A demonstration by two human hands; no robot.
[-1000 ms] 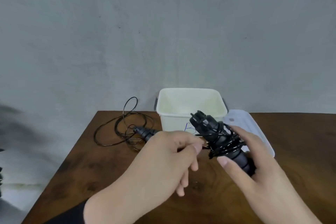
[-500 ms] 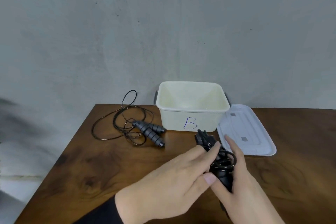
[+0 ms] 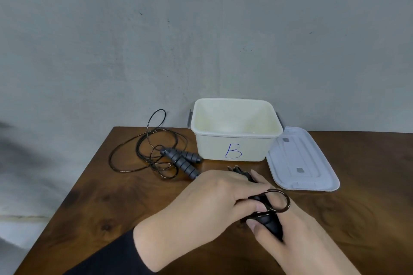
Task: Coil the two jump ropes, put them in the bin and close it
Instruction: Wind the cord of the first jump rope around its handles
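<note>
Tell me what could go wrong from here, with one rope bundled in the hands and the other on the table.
1. A loop sticks out of the held rope between the left hand and right hand; the coil may spring loose when dropped in the bin.
2. The second rope lies tangled, one loop past the table edge; it may snag or slide off.
3. The lid lies off, so stray cord over the rim could block closing.
</note>
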